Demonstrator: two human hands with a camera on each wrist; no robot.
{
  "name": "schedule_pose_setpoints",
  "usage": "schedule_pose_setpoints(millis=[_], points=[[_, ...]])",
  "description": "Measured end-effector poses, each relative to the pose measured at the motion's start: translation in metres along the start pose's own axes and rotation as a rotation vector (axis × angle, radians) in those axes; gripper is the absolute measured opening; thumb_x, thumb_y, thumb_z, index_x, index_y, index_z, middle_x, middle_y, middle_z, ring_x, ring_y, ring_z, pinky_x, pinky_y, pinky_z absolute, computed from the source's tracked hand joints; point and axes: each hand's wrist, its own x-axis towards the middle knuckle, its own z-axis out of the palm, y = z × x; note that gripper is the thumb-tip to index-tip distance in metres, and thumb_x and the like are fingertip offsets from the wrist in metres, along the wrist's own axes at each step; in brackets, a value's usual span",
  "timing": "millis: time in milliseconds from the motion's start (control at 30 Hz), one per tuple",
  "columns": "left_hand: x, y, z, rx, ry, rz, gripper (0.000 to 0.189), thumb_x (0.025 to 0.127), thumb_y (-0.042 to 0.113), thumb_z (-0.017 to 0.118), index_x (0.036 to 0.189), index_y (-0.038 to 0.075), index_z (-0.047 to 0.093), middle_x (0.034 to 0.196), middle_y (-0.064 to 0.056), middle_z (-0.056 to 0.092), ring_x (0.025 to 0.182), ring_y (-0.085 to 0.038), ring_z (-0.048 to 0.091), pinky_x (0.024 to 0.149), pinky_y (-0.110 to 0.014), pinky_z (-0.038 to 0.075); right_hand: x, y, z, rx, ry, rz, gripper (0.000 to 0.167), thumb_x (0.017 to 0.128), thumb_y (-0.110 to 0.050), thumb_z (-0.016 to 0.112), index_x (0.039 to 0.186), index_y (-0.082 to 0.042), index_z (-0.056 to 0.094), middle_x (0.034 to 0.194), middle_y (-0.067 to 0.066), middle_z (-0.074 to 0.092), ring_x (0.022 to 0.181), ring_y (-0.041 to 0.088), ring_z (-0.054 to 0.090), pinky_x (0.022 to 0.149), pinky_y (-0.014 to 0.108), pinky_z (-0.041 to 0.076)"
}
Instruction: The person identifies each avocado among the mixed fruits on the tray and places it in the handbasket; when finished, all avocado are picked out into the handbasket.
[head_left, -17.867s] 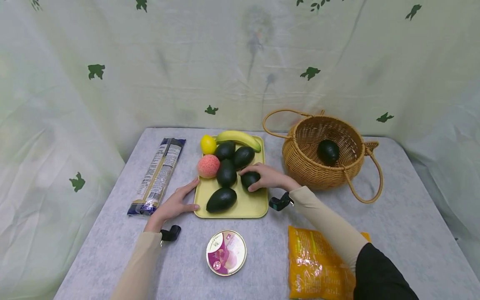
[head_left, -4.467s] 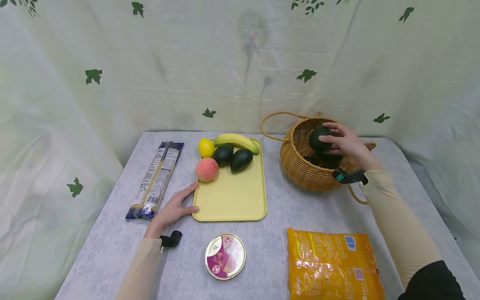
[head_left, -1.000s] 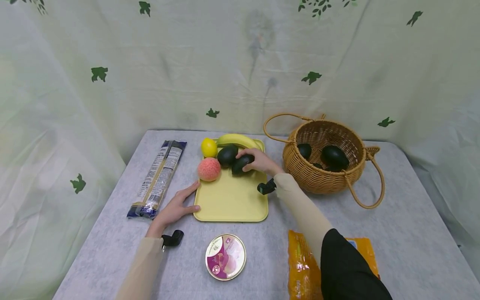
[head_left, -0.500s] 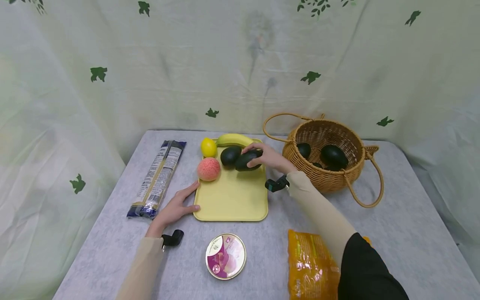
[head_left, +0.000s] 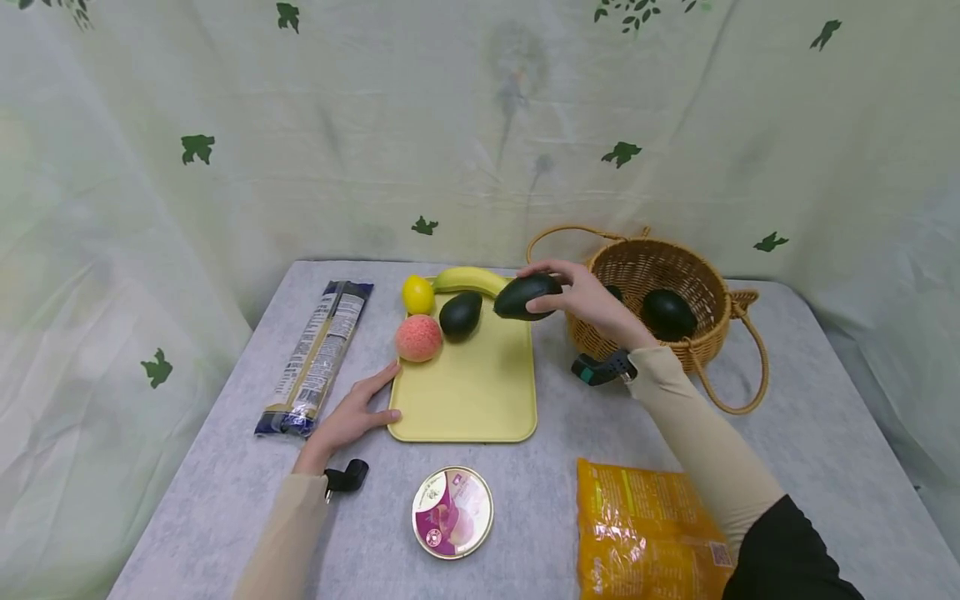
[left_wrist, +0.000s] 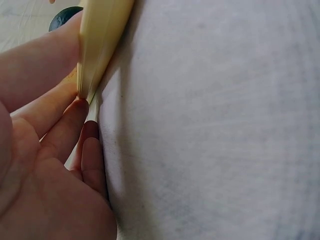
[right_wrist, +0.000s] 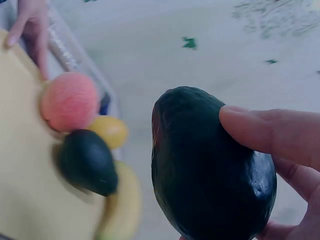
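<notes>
My right hand [head_left: 588, 302] grips a dark green avocado [head_left: 523, 297] between thumb and fingers, raised over the tray's right edge beside the basket. Close up in the right wrist view, that avocado [right_wrist: 210, 165] shows a glossy, bumpy skin. My left hand [head_left: 354, 417] is spread along the left side of the yellow tray [head_left: 465, 400], thumb and fingertips touching its rim. On the tray lie another avocado [head_left: 460, 317], a pink peach [head_left: 418, 337], a yellow lemon [head_left: 417, 295] and a banana [head_left: 471, 280]. The wicker basket [head_left: 645, 258] holds avocados [head_left: 669, 314], partly hidden by my right hand.
A long blue-ended packet [head_left: 315, 358] lies left of the tray. A round tin [head_left: 452, 512] stands in front of it. An orange bag [head_left: 637, 525] lies front right, partly under my right arm. The basket's handle [head_left: 757, 375] sticks out to the right.
Avocados have gone from the tray into the basket since the earliest frame. Over the last second my right hand has lifted another and carried it rightward. My left hand stays at the tray.
</notes>
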Motion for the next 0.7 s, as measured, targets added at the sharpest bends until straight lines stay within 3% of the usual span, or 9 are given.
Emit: schedule_pose_setpoints(millis=[133, 300, 400, 567, 700], points=[[0.0, 0.001, 0.0, 0.001, -0.001, 0.0, 0.078, 0.088, 0.019, 0.07, 0.15, 0.004, 0.027, 0.156, -0.017, 0.02, 0.14, -0.04, 0.013, 0.111, -0.058, 0.009, -0.018, -0.01, -0.026, 0.019, 0.059, -0.017, 0.05, 0.084, -0.018, 0.075, 0.13, -0.013, 0.057, 0.129, 0.007, 0.051, 0.108, 0.028, 0.049, 0.09, 0.049, 0.043], [0.001, 0.0, 0.001, 0.003, -0.008, -0.001, 0.077, 0.088, 0.02, 0.069, 0.151, 0.005, 0.027, 0.156, -0.016, 0.02, 0.141, -0.04, 0.013, 0.111, -0.059, 0.009, -0.037, -0.005, -0.057, 0.0, 0.159, 0.002, 0.05, 0.087, -0.019, 0.073, 0.132, -0.012, 0.055, 0.13, 0.006, 0.051, 0.106, 0.024, 0.052, 0.088, 0.041, 0.046], [0.001, 0.0, 0.0, 0.004, -0.008, -0.001, 0.077, 0.088, 0.02, 0.069, 0.151, 0.005, 0.027, 0.156, -0.016, 0.02, 0.14, -0.041, 0.013, 0.111, -0.059, 0.009, -0.05, 0.0, -0.073, -0.015, 0.22, 0.048, 0.051, 0.087, -0.023, 0.072, 0.134, -0.013, 0.054, 0.134, 0.003, 0.048, 0.109, 0.022, 0.049, 0.09, 0.038, 0.043], [0.001, 0.001, 0.0, 0.01, -0.005, 0.007, 0.077, 0.088, 0.02, 0.069, 0.151, 0.005, 0.027, 0.156, -0.017, 0.02, 0.14, -0.041, 0.013, 0.111, -0.059, 0.009, -0.07, 0.011, -0.095, -0.096, 0.304, 0.139, 0.057, 0.088, -0.034, 0.07, 0.138, -0.017, 0.049, 0.143, 0.002, 0.038, 0.118, 0.023, 0.039, 0.095, 0.046, 0.038], [0.0, 0.001, 0.0, 0.017, -0.003, 0.005, 0.077, 0.088, 0.02, 0.069, 0.151, 0.005, 0.027, 0.155, -0.017, 0.021, 0.14, -0.041, 0.014, 0.111, -0.059, 0.009, -0.083, 0.022, -0.11, -0.147, 0.35, 0.161, 0.058, 0.09, -0.035, 0.067, 0.141, -0.017, 0.046, 0.138, 0.006, 0.039, 0.114, 0.022, 0.041, 0.088, 0.036, 0.044]])
